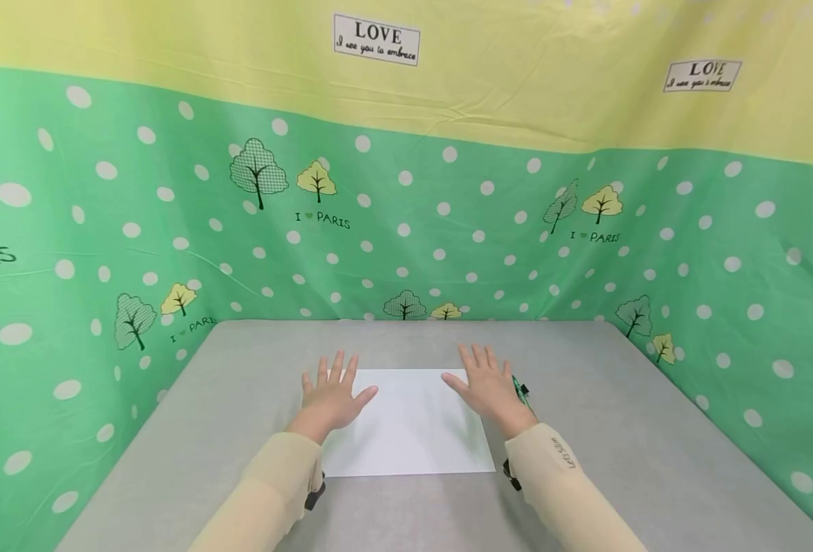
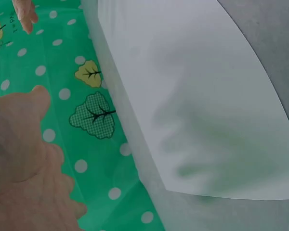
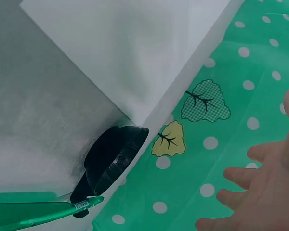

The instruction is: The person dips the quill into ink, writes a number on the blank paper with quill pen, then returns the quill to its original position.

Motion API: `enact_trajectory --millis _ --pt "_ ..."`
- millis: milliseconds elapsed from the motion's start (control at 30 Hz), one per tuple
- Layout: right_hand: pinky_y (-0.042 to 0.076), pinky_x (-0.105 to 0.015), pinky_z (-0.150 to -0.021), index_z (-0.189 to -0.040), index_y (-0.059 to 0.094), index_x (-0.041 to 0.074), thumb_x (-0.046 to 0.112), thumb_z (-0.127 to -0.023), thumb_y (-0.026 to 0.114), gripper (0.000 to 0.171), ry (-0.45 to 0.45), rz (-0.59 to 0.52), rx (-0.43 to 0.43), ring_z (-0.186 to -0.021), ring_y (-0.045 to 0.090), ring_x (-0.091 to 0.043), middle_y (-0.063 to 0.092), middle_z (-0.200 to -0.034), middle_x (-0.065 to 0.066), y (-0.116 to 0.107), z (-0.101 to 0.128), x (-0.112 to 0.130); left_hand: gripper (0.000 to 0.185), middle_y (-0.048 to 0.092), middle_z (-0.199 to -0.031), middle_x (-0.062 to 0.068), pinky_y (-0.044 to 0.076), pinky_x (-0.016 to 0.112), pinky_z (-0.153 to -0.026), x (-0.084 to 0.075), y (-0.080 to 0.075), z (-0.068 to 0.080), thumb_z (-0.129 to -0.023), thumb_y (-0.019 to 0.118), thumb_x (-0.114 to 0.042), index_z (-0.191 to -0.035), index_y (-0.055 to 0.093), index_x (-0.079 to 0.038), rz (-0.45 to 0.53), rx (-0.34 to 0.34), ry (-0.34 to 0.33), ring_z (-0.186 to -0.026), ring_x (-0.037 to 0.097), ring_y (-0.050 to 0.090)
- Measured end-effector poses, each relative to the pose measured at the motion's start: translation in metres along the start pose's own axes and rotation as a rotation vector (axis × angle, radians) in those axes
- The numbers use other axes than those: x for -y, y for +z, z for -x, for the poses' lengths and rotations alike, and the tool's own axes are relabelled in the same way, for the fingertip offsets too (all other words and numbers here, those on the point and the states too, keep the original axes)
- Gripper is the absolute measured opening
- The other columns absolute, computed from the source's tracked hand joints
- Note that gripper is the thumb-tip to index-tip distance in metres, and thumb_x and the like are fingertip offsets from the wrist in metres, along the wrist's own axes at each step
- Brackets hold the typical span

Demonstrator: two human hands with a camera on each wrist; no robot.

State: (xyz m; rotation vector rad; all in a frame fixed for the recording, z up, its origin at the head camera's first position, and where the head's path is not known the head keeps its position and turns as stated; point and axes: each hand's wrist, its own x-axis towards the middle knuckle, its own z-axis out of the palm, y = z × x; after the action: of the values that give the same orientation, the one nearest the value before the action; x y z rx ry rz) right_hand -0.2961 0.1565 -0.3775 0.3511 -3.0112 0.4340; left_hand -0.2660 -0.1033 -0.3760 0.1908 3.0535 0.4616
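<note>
A blank sheet of white paper (image 1: 409, 429) lies flat on the grey table. My left hand (image 1: 332, 400) is held over its left side, fingers spread and thumb pointing inward. Over the right side is my right hand (image 1: 490, 387), also with spread fingers and holding nothing. Both hands cast soft shadows on the sheet. Just right of the right hand, partly hidden by it, lies a slim green pen-like item (image 3: 53, 216) with a small barcode label. A rounded black object (image 3: 113, 161) sits at its end, near a corner of the paper.
The grey table (image 1: 192, 460) extends around the sheet. A green polka-dot cloth (image 1: 420, 222) with tree prints hangs behind it and along both sides, yellow at the top. Dark wrist straps (image 1: 315, 491) show beneath the cream sleeves (image 1: 268, 491).
</note>
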Motion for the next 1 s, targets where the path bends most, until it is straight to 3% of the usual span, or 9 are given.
enact_trajectory --millis 633,1000 --pt "0.006 -0.063 -0.102 -0.148 0.015 0.008 0.052 -0.095 0.038 0.072 0.034 -0.011 0.019 -0.135 0.008 -0.041 0.017 -0.148 -0.022 -0.006 0.003 -0.01 0.072 0.003 -0.151 0.021 0.0 0.065 -0.101 0.011 0.001 0.009 -0.096 0.038 -0.049 -0.147 0.015 -0.004 0.032 0.027 0.023 -0.134 0.045 -0.002" --pt "0.01 -0.066 -0.101 -0.147 0.017 0.005 0.05 -0.094 0.041 0.073 0.032 -0.047 -0.012 -0.133 0.011 -0.044 0.02 -0.147 -0.024 -0.006 0.005 -0.022 0.072 0.006 -0.15 0.022 0.004 0.064 -0.102 0.016 0.004 0.013 -0.095 0.038 -0.049 -0.146 0.016 -0.003 0.033 0.049 0.028 -0.134 0.045 0.0"
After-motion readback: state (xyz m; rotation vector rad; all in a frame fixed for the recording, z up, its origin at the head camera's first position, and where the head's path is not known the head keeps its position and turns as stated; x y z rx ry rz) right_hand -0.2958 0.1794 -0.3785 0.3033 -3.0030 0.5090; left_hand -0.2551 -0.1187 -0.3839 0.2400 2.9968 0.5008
